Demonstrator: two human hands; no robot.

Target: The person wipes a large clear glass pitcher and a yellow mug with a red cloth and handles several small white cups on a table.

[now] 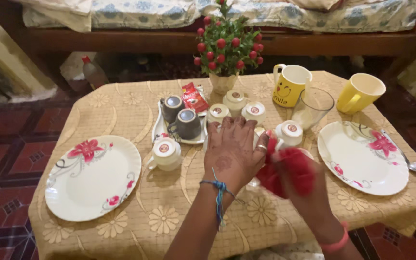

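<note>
The left hand (232, 151) lies palm down with fingers spread over a white cup (255, 139) near the middle of the table; only slivers of the cup show at the hand's edge, so whether the fingers clasp it or merely rest on it cannot be told. A ring sits on one finger and a blue thread band circles the wrist. The right hand (297, 180) is just beside it, touching it, blurred and wrapped in a red cloth (285, 171) that it grips against the cup's right side.

Around the hands stand five more small white cups turned bottom-up: one (165, 153) to the left, three (236, 103) behind the fingers, one (290, 132) to the right. Two grey cups (185, 123), also inverted, sit on a small white tray (160, 132), with a red packet (193, 96) at its far end.

Further out lie two white plates with red flowers, one (92, 178) at the left and one (362, 156) at the right, the latter with a spoon (412, 164) beside it. Behind are one clear glass (314, 107), two yellow mugs (291, 85), and one white vase of red-berried greenery (225, 45). All rest on a tan flowered tablecloth (169, 216).
</note>
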